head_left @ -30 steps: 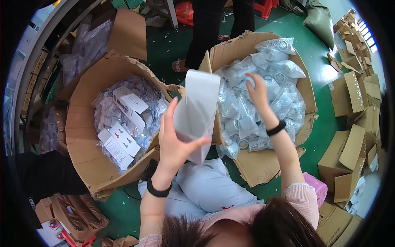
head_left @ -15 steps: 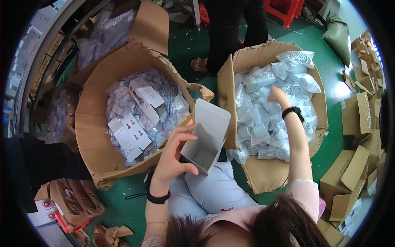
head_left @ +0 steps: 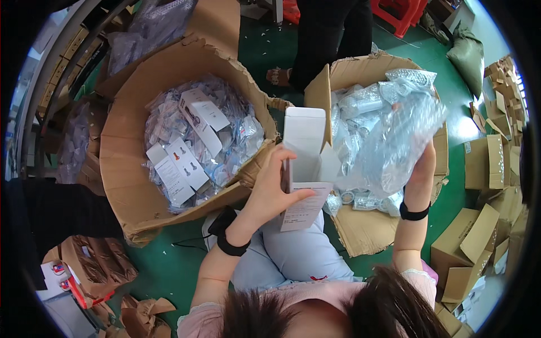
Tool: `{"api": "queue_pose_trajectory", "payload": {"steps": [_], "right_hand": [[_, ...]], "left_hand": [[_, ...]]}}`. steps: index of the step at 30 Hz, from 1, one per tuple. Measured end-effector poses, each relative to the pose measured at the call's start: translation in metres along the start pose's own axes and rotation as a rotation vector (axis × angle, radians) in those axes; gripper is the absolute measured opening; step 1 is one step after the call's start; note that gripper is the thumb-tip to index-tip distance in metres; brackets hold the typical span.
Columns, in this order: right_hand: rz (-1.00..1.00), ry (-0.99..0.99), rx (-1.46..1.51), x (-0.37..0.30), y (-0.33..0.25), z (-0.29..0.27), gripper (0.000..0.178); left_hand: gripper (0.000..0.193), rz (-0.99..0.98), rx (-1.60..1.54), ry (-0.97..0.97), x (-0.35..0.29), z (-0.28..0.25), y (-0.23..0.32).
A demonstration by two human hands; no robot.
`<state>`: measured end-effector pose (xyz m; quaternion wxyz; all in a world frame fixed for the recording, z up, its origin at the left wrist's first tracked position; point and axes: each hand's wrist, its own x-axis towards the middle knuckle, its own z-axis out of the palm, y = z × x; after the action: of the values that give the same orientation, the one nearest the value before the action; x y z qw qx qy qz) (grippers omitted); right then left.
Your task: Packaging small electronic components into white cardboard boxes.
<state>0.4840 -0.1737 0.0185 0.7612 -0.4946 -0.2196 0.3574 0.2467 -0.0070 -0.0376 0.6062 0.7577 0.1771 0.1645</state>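
Over my lap, my left hand [head_left: 269, 188] grips a small white cardboard box [head_left: 307, 211] by its side, thumb across the front. The box's top flaps stand open. To its right, my right hand [head_left: 424, 164] holds up a clear bubble-wrap bag [head_left: 389, 151]; some of its fingers are hidden behind the plastic. What the bag contains is blurred. Below and behind it, a large cardboard carton [head_left: 369, 235] is filled with several bubble-wrapped pieces [head_left: 360, 104]. The bag's near side is close to the box's open flaps.
At left stands another big carton [head_left: 127, 141], full of small plastic packets [head_left: 169, 110] with two white printed boxes [head_left: 177, 172] on top. A person in dark trousers [head_left: 332, 45] stands beyond. Opened brown cartons [head_left: 465, 242] lie at right, a red stool [head_left: 400, 17] farther back.
My right hand has come up out of the right carton with a bubble-wrap bag. My left hand has shifted right and turned the white box more upright.
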Motion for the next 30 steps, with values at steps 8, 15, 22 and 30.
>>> {"api": "queue_pose_trajectory", "payload": {"steps": [8, 15, 22, 30], "right_hand": [[-0.638, 0.192, -0.748, 0.024, 0.031, 0.1, 0.066], [-0.187, -0.1, -0.836, 0.01, 0.023, 0.089, 0.042], [-0.528, -0.831, -1.143, 0.01, 0.012, 0.092, 0.019], [-0.219, -0.702, -1.101, 0.125, 0.071, 0.15, 0.021]], "left_hand": [[0.065, 0.108, 0.027, 0.23, -0.02, 0.023, 0.007], [0.064, 0.299, -0.023, 0.292, -0.019, 0.029, 0.002], [0.065, 0.418, -0.152, 0.281, -0.024, 0.026, -0.01], [0.065, 0.641, -0.106, 0.301, -0.076, 0.001, 0.014]]}}
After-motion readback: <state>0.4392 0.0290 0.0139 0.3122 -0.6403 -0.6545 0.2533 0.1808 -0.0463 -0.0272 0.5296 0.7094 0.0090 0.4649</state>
